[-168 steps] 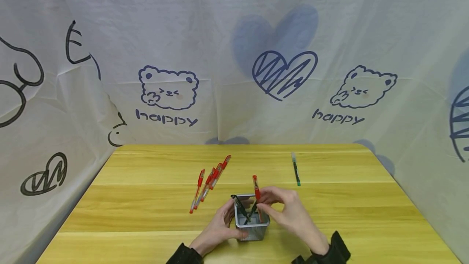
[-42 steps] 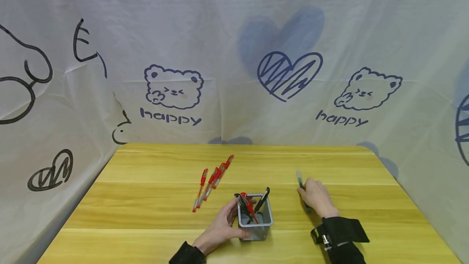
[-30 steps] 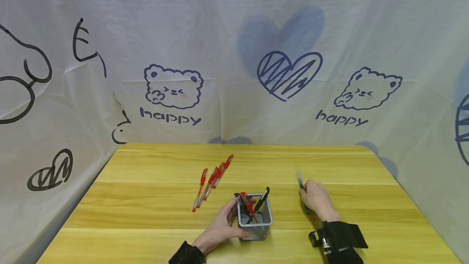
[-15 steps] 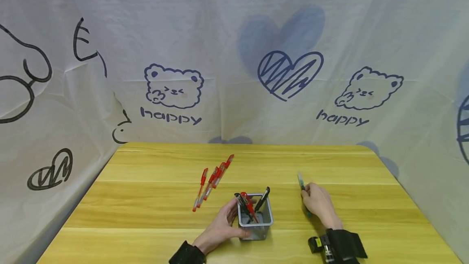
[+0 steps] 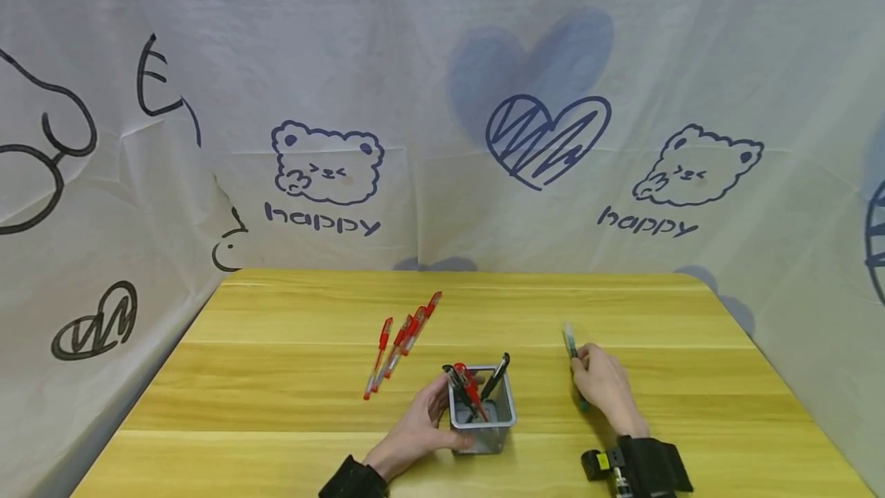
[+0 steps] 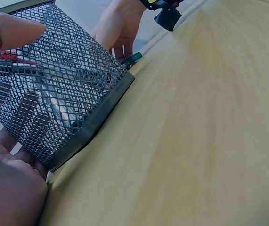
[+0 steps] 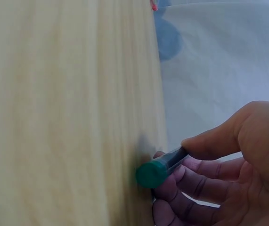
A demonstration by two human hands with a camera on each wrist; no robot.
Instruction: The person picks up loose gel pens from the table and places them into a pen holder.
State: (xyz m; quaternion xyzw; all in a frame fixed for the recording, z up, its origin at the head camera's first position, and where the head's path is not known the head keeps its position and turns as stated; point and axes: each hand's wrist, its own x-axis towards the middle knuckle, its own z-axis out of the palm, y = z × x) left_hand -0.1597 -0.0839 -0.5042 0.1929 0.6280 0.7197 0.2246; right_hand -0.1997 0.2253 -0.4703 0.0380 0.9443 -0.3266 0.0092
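My left hand (image 5: 415, 425) grips a square metal mesh pen holder (image 5: 482, 440), thumb on its near wall and fingers round its left side. In the left wrist view the mesh wall (image 6: 77, 61) stands close up, with pens dimly visible through it. Two black pens (image 5: 495, 376) and a red pen (image 5: 466, 384) lean inside the holder. Over to the right, my right hand (image 5: 607, 386) pinches a slim pen (image 5: 570, 340) between thumb and fingers. Its green end (image 7: 151, 174) faces the right wrist camera, low by the wooden surface; whether it touches the table cannot be told.
Several red-capped pens (image 5: 408, 336) lie in a loose, slanted group left of the holder. The wooden table (image 5: 276, 406) reaches back to a white cloth (image 5: 415, 98) printed with hearts and bears.
The right hand has put the red pen into the holder, moved right and taken hold of the green-ended pen. Lately that pen has shifted slightly rightward. The left hand stays on the holder.
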